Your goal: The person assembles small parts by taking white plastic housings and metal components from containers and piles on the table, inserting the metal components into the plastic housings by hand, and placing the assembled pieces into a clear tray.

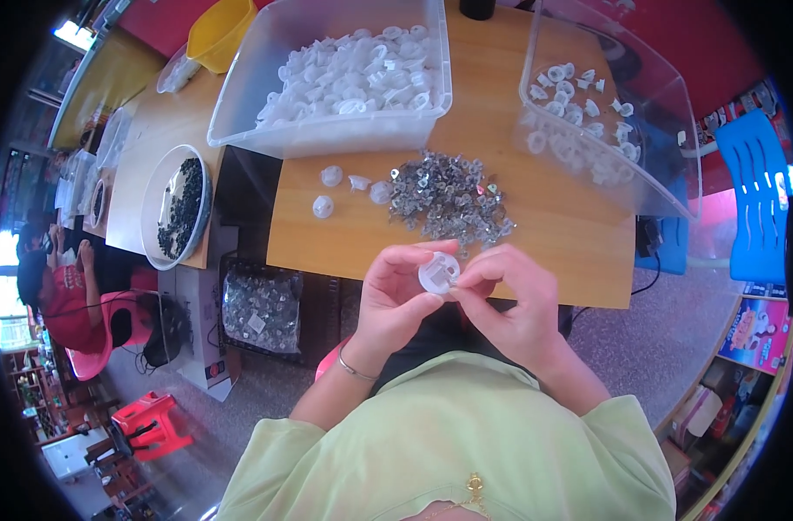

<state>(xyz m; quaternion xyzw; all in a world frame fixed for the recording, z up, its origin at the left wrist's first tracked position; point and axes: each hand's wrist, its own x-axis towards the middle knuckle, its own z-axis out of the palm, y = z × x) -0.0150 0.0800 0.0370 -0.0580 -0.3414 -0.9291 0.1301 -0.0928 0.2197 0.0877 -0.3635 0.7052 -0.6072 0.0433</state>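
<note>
Between thumb and fingers, my left hand [395, 291] grips a round white plastic part [435, 273], its recessed face turned up. My right hand [514, 291] pinches at the right rim of that part; whatever lies between those fingertips is too small to make out. Just beyond both hands, a pile of small silvery metal pieces [449, 195] is spread on the wooden table [327, 234]. Several loose white plastic parts [323, 206] lie left of the pile.
A translucent bin [327, 130] full of white parts stands at the back; a clear bin [666, 187] with fewer is at the right. Leftward are a bowl of black pieces [188, 208], a yellow basket [220, 36], a seated person [71, 300], and a red stool [153, 425].
</note>
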